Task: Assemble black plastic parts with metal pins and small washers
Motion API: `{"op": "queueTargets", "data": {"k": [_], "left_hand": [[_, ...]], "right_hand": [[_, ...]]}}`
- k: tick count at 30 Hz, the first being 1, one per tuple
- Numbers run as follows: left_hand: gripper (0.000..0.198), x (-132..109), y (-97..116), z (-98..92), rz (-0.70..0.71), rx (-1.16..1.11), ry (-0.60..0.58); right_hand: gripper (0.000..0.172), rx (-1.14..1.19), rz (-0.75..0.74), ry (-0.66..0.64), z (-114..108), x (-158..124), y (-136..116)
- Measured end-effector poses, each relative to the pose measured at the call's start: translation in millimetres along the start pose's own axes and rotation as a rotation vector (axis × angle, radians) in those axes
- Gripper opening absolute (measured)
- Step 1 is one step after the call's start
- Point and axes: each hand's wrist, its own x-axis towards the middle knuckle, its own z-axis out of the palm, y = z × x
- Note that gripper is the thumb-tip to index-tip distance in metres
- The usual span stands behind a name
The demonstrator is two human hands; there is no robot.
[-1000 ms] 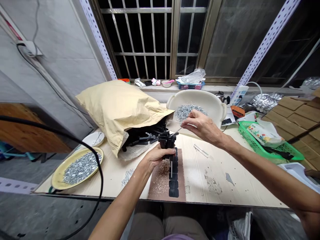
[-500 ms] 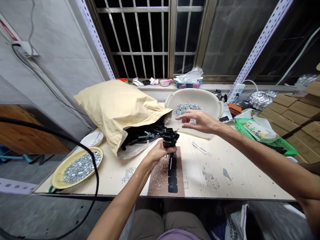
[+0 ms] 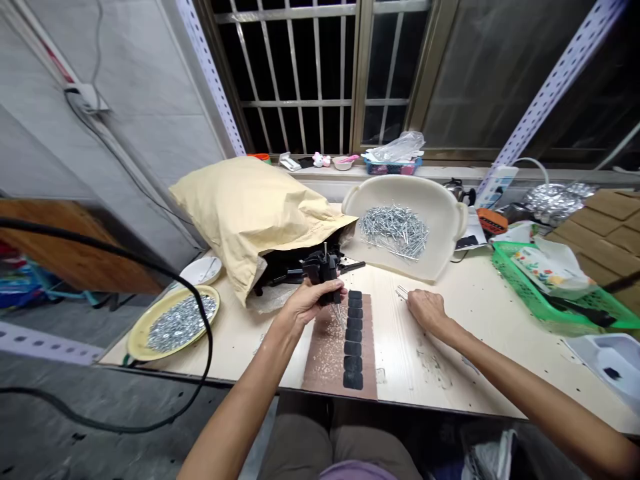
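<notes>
My left hand (image 3: 311, 297) is closed around a cluster of black plastic parts (image 3: 320, 267), held above the brown mat. A thin metal pin sticks up out of the cluster, and more pin ends show below it. My right hand (image 3: 426, 309) rests low over the tabletop with its fingers curled together on a few thin metal pins (image 3: 401, 292); their left ends poke out and the rest is hidden under the fingers. A row of black rounded pads (image 3: 353, 333) runs down the brown mat (image 3: 320, 363) between my hands.
Behind my left hand lies a paper sack (image 3: 260, 200) with black parts at its mouth. A white basin (image 3: 445, 227) holds many metal pins (image 3: 395, 230). At left stands a yellow plate (image 3: 135, 337) of washers; a green basket (image 3: 540, 300) sits right. A black cable (image 3: 207, 347) loops in front.
My right hand has come down from beside the basin to the pins on the table and closed on them. The left hand still holds the black parts, now turned differently. The view has shifted.
</notes>
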Motion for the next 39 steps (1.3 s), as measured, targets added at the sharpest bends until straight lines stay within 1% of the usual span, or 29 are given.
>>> {"op": "queueTargets", "data": {"k": [2,4,6,8,9,11,12,13,14,15,17,18,20,25,29,32,36,39], "left_hand": [[0.040,-3.0,0.6,0.3,-0.042,-0.019,-0.013],[0.039,-5.8,-0.2,2.3,0.002,0.019,-0.007],[0.032,-6.2,-2.3,3.4,0.134,0.154,0.043],[0.024,-3.5,-5.0,2.2,0.310,0.360,0.124],[0.021,-1.5,-6.4,0.9,0.389,0.465,0.156],[0.018,2.5,-8.8,-1.5,0.498,0.650,0.193],[0.018,3.9,-9.8,-2.0,0.536,0.729,0.204],[0.017,4.9,-10.7,-1.8,0.569,0.793,0.211],[0.018,5.3,-11.5,-1.0,0.593,0.843,0.215],[0.019,5.2,-12.2,0.2,0.609,0.882,0.219],[0.021,3.5,-13.2,3.2,0.617,0.930,0.218],[0.021,2.2,-13.5,4.5,0.614,0.945,0.219],[0.020,-1.2,-13.6,6.4,0.613,0.970,0.214],[0.020,-8.6,-11.9,8.6,0.614,0.993,0.185],[0.020,-10.3,-11.8,10.6,0.610,1.024,0.190],[0.018,-8.9,-15.9,12.1,0.605,1.058,0.200],[0.019,-2.5,-26.8,14.5,0.590,1.042,0.148],[0.021,6.0,-34.2,16.8,0.587,0.996,0.125]], "right_hand": [[0.026,-0.012,0.001,0.008,4.3,1.0,-2.5],[0.024,-0.014,0.002,0.024,5.9,-0.3,-3.6],[0.022,-0.015,0.014,0.042,1.8,-4.6,-2.6],[0.021,0.019,0.033,0.101,-11.7,-12.1,-0.1],[0.021,0.078,0.032,0.165,-22.8,-16.9,1.0],[0.020,0.296,-0.056,0.349,-52.8,-28.1,1.1],[0.020,0.435,-0.146,0.454,-70.5,-33.9,-0.4],[0.020,0.559,-0.276,0.542,-88.9,-39.2,-3.2],[0.022,0.644,-0.385,0.611,-106.7,-43.8,-7.1],[0.023,0.689,-0.472,0.666,-123.2,-47.2,-11.9],[0.023,0.696,-0.592,0.718,-148.8,-50.0,-22.7],[0.023,0.669,-0.630,0.727,-157.4,-49.3,-28.0],[0.023,0.593,-0.684,0.730,-166.6,-44.9,-36.9],[0.021,0.397,-0.775,0.712,-168.6,-32.2,-49.4],[0.021,0.236,-0.790,0.693,-172.9,-32.7,-57.3],[0.020,0.131,-0.826,0.662,-177.7,-34.8,-65.3],[0.014,0.094,-0.876,0.581,-181.0,-32.6,-74.5],[0.012,0.128,-0.891,0.510,-182.3,-30.6,-76.3]]}}
